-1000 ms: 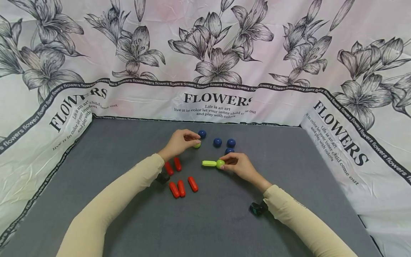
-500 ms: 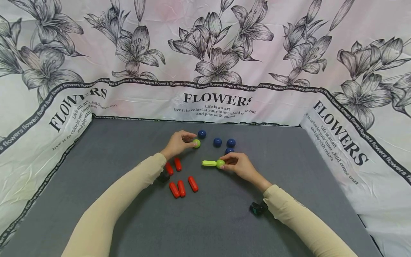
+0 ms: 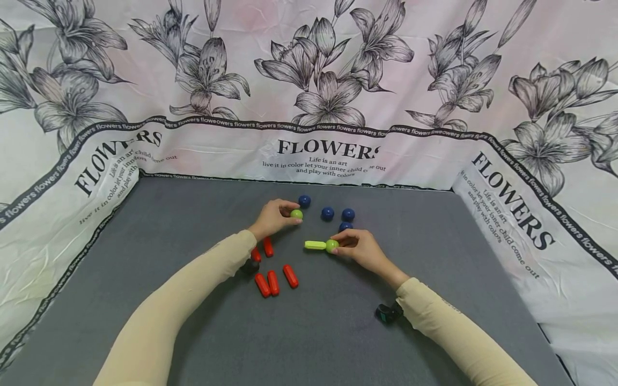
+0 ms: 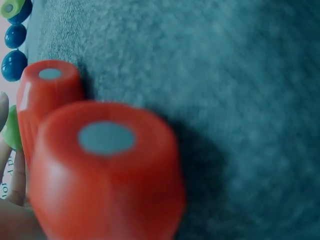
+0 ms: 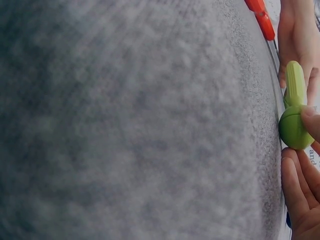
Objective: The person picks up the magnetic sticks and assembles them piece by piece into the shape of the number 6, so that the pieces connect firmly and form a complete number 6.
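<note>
In the head view, my left hand [image 3: 275,217] pinches a light green ball [image 3: 296,214] between thumb and fingers, near the blue balls. My right hand [image 3: 363,250] holds another green ball [image 3: 331,246] by thumb and fingertips. From that ball a yellow-green rod [image 3: 315,245] points left, end against the ball. The right wrist view shows this rod [image 5: 295,82] and ball [image 5: 295,128] joined in line, with the left hand [image 5: 298,37] behind. In the left wrist view, the left hand's green ball [image 4: 12,127] is partly hidden by red rods.
Several red rods [image 3: 273,282] lie left of centre on the grey table [image 3: 338,332], two of them beside the left wrist. Several blue balls [image 3: 327,214] sit at the back, one close to the right hand. A flowered cloth [image 3: 328,155] stands behind the table.
The left hand's fingers have shifted around the green ball, uncovering more of it, and the hand has come slightly nearer and to the right. The right hand has stayed still.
</note>
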Demonstrator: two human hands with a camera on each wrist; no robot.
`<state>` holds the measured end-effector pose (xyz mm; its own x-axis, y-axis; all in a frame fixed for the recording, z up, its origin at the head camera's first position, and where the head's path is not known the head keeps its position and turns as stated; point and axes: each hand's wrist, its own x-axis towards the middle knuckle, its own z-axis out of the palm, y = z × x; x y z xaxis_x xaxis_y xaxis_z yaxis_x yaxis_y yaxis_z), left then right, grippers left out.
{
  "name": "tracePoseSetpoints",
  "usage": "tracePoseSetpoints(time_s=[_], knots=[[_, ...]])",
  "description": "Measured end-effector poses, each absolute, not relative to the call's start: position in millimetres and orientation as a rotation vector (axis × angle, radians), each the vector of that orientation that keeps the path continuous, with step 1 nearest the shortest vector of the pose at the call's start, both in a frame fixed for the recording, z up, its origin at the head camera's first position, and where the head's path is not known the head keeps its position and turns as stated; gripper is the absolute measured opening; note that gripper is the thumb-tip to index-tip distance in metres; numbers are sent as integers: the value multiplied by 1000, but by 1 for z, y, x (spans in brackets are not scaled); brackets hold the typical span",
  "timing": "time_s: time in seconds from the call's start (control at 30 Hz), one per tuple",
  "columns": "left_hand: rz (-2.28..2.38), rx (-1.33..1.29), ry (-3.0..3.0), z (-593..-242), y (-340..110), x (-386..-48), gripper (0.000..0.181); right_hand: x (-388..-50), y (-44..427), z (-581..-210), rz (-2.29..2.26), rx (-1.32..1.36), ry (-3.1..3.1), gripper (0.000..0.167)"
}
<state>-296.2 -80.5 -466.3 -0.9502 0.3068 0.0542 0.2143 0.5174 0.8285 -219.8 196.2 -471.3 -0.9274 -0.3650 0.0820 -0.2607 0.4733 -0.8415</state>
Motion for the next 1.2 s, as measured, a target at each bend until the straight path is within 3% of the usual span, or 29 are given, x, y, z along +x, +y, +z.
tracePoseSetpoints(time_s=[0.9, 1.2], knots=[[1393, 404, 2645, -459, -81, -284, 39, -221, 198, -473, -1484, -541, 2577, 29], [1411, 521, 2545, -449, -95, -271, 38, -220, 198, -473, -1497, -562, 2572, 30]])
